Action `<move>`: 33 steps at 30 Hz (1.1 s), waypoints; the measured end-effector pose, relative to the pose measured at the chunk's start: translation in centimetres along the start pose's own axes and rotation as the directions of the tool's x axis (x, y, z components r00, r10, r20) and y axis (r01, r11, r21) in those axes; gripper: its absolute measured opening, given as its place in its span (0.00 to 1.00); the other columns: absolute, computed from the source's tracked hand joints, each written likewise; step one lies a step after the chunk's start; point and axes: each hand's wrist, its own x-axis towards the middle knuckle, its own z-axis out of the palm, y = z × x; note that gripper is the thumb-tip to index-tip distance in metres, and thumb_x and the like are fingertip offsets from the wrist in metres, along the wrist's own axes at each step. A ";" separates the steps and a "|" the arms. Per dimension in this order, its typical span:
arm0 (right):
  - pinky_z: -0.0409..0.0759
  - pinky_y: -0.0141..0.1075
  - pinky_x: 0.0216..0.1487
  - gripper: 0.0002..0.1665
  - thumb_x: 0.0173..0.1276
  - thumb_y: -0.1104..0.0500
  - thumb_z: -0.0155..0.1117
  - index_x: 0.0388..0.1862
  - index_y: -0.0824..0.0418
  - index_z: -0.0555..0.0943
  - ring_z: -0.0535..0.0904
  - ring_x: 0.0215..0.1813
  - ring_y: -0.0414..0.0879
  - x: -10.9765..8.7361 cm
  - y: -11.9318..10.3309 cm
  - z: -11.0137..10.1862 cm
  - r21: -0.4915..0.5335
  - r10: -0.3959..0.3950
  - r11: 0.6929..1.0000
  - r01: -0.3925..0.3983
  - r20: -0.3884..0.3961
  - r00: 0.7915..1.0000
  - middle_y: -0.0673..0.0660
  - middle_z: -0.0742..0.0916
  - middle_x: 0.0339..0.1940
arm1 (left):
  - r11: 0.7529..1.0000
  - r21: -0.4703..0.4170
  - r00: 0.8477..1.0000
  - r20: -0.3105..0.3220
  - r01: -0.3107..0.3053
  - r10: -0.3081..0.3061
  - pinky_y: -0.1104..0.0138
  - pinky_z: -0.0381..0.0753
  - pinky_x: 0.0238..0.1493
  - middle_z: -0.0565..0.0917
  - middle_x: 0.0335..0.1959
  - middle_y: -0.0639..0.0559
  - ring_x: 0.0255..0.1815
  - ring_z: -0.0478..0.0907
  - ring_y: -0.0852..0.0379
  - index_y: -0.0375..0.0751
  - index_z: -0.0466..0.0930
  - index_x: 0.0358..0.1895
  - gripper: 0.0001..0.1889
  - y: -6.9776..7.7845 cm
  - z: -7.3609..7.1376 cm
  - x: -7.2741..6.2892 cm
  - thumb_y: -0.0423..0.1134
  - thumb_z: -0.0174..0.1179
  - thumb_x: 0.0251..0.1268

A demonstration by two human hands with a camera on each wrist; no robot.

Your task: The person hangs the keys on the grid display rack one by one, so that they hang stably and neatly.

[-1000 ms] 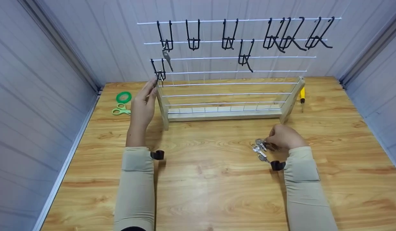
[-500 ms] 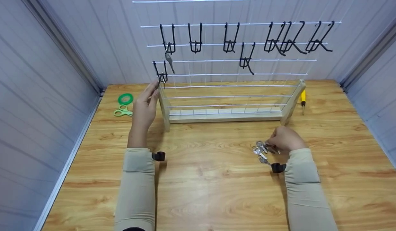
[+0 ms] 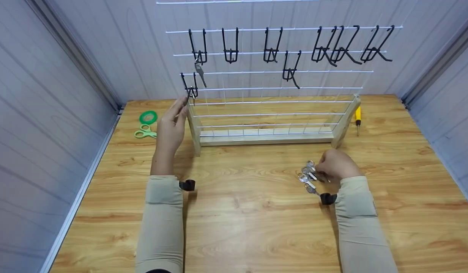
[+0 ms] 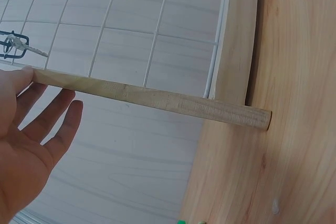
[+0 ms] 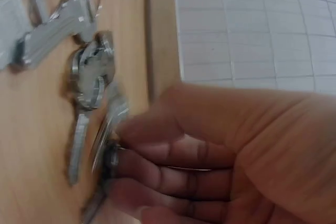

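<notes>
A white wire grid rack (image 3: 266,140) with wooden posts stands on the table. My left hand (image 3: 171,123) holds its left post (image 4: 157,100), thumb in front and fingers behind or beside it. Black hooks hang on the grid. A key (image 3: 200,72) dangles from the upper left hook (image 3: 199,53); another key (image 4: 29,47) hangs on the lower left hook (image 3: 189,88). Right of centre, loose keys (image 3: 309,177) lie in a small pile before the rack. At this pile my right hand (image 5: 210,150) pinches a key, its tips partly hidden and blurred.
Green tape (image 3: 148,117) and green-handled scissors (image 3: 144,131) lie left of the rack, beside my left hand. A yellow-handled screwdriver (image 3: 358,117) lies by the right post. Pale panel walls enclose the table (image 3: 237,227) at the back and sides.
The head view has tilted slightly up, so the scene sits lower. Beside my right fingers the keys have shifted, and one now shows farther back. My left hand stays on the post.
</notes>
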 end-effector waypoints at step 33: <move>0.79 0.29 0.31 0.17 0.77 0.54 0.69 0.51 0.68 0.84 0.81 0.32 0.40 2.3 -0.7 2.2 0.286 0.036 0.958 -0.017 -0.062 0.997 0.56 0.90 0.39 | 1.000 0.019 1.000 -0.003 0.005 -0.005 0.52 0.86 0.73 0.75 0.80 0.45 0.78 0.77 0.47 0.44 0.75 0.77 0.22 0.1 0.0 0.0 0.43 0.53 0.87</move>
